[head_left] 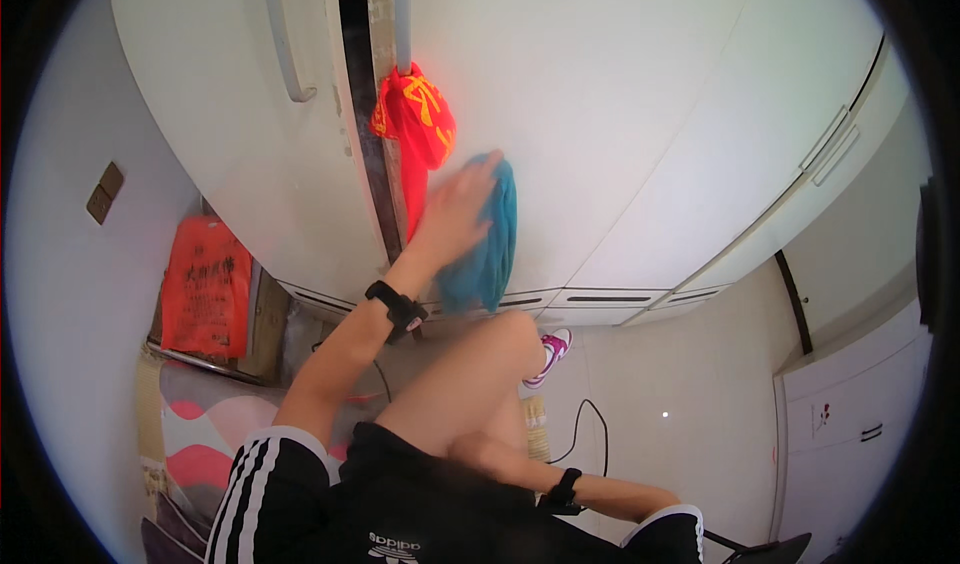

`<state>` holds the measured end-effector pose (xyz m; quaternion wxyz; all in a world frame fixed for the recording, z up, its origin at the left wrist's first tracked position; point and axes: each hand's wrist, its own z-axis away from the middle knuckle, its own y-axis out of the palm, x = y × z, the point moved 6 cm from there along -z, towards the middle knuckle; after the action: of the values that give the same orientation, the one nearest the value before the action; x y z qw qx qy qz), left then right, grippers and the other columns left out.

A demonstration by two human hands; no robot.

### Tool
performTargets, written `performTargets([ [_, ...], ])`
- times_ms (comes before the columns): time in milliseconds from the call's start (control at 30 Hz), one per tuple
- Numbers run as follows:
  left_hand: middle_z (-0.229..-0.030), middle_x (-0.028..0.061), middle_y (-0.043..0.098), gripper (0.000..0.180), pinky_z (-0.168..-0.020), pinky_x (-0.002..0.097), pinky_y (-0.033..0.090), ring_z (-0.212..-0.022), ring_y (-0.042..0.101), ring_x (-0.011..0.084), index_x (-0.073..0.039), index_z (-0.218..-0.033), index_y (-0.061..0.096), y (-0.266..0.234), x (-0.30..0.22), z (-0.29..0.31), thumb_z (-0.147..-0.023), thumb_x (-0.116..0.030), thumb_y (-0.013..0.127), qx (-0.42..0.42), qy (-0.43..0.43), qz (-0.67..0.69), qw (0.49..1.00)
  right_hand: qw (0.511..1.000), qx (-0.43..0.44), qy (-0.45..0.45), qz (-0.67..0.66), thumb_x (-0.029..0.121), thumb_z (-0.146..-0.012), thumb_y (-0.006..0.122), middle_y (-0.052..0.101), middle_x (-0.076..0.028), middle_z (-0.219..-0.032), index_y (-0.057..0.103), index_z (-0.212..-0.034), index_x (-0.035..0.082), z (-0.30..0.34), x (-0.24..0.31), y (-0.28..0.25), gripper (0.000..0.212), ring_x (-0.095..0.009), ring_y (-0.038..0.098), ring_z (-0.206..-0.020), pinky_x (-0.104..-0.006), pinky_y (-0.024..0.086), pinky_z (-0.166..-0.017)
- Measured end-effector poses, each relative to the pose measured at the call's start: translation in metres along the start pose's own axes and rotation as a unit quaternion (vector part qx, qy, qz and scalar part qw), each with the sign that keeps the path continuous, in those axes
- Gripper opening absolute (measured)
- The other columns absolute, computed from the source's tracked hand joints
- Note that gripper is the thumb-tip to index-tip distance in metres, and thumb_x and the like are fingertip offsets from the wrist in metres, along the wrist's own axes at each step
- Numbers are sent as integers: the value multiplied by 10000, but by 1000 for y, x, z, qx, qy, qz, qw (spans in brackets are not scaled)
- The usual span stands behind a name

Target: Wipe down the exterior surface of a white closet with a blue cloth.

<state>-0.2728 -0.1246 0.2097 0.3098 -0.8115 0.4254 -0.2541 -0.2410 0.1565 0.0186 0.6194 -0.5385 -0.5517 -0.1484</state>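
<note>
My left hand [458, 214], slightly blurred, holds a teal cloth [498, 234] up at the white wardrobe door [600, 144]. The cloth hangs down past the fingers in loose folds. Just left of that hand, a red cloth with yellow markings [415, 114] is tied to the door's long handle [403, 14]. Low in front of my body, my right hand [485, 456] lies by my bare thigh. Its fingers are smeared and partly hidden, so their shape does not show.
A red bag [208, 284] lies on a small cabinet at the left, beside a pink and grey patterned cover [195, 419]. A black cable [605, 434] curls over the tiled floor [690, 394]. At the right stands a white cabinet [850, 434].
</note>
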Motion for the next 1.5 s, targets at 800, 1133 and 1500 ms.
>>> performTargets([
  [800, -1418, 299, 191, 540, -1057, 427, 244, -1280, 218, 421, 143, -1139, 456, 1, 3, -10, -830, -287, 562, -80, -19, 20, 996, 952, -248, 16, 179, 30, -816, 539, 11, -283, -1459, 52, -1409, -23, -145, -17, -222, 770, -419, 108, -1349, -412, 209, -1083],
  [1133, -1392, 379, 118, 542, -1034, 539, 216, -1247, 205, 520, 184, -1093, 427, -14, 1, -33, -831, -272, 556, -78, -74, 108, 988, 875, -369, 19, 312, -10, -810, 504, 175, -302, -1422, 185, -1384, -51, -145, -32, -270, 657, -432, 219, -1317, -448, 225, -1076],
  [1500, -1405, 387, -28, 514, -1060, 571, 98, -1308, 26, 531, 66, -1188, 456, -15, -9, -62, -837, -298, 550, -97, -89, 28, 991, 810, -346, -106, 461, -5, -792, 472, 347, -92, -1417, 408, -1324, 61, -114, 39, -340, 540, -324, 369, -1271, -399, 348, -1026],
])
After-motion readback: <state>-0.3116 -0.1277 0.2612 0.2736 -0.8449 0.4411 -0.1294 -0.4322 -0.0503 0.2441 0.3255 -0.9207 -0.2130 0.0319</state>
